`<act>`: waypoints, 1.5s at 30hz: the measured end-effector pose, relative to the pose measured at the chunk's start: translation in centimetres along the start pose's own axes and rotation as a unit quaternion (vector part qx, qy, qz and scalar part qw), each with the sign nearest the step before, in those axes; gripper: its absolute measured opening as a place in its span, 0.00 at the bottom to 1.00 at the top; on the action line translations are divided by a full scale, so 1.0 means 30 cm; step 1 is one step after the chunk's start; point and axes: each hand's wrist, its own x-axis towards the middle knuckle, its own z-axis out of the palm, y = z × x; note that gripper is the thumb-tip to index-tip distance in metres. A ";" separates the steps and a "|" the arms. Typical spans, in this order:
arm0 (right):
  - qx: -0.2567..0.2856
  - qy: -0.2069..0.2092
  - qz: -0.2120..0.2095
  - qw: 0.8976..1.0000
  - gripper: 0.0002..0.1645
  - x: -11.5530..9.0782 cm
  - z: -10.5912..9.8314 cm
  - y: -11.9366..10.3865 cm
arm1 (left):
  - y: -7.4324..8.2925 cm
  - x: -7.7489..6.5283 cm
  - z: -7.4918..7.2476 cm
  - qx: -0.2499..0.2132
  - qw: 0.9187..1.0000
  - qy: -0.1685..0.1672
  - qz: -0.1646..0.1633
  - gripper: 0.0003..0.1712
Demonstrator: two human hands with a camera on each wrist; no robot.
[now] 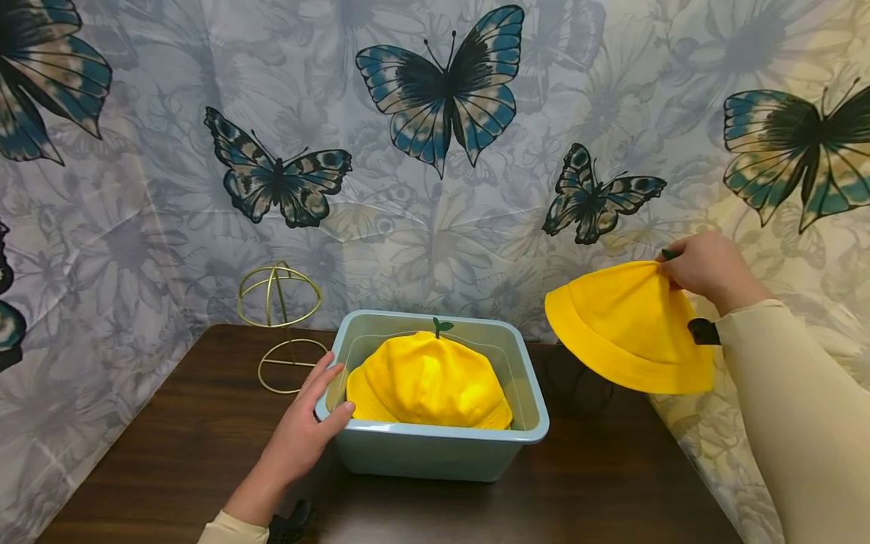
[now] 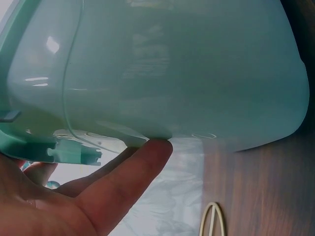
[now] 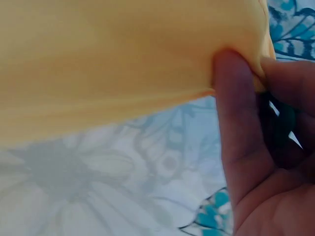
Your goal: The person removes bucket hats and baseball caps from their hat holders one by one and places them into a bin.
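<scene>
My right hand (image 1: 710, 268) pinches a yellow bucket hat (image 1: 612, 317) at the top of its crown. The hat hangs brim down, raised at the right side of the table, and a small green sprout pokes out by the fingers. A second yellow hat (image 1: 428, 385), with a green sprout on top, sits inside a pale blue-green plastic basin (image 1: 448, 432). My left hand (image 1: 306, 423) rests against the basin's left rim, fingers fairly straight. In the left wrist view, a fingertip (image 2: 160, 146) touches the basin's outer wall.
A gold wire hat stand (image 1: 268, 325) stands behind the basin on the left. Thin dark wire shows beneath the raised hat. The dark wooden table (image 1: 170, 453) meets a butterfly-print cloth (image 1: 442, 249) hanging at its back and sides.
</scene>
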 end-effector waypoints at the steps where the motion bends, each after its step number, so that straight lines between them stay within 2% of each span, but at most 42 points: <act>1: -0.004 0.008 -0.001 1.000 0.16 0.000 -0.005 -0.010 | 0.000 0.000 -0.001 -0.001 1.000 0.001 0.000 0.36; 6: -0.010 0.014 -0.001 1.000 0.15 0.002 -0.020 -0.037 | 0.000 0.000 -0.002 -0.001 1.000 -0.001 -0.001 0.36; 12: -0.012 0.034 0.008 0.999 0.20 0.000 -0.040 -0.053 | -0.003 -0.002 -0.001 -0.002 1.000 -0.002 -0.005 0.37; 20: 0.026 0.073 0.036 0.996 0.22 -0.015 -0.101 -0.063 | 0.000 -0.001 -0.001 -0.007 1.000 -0.002 -0.004 0.36; 27: 0.045 0.067 0.035 0.996 0.24 -0.032 -0.159 -0.099 | 0.005 -0.002 -0.005 -0.007 1.000 0.000 0.009 0.36; 36: 0.018 0.046 0.009 0.999 0.25 -0.055 -0.182 -0.188 | -0.003 0.001 -0.006 0.001 1.000 0.001 0.010 0.36; 45: -0.006 0.059 -0.016 0.998 0.26 -0.080 -0.206 -0.301 | -0.007 -0.001 -0.005 0.000 1.000 0.001 0.005 0.37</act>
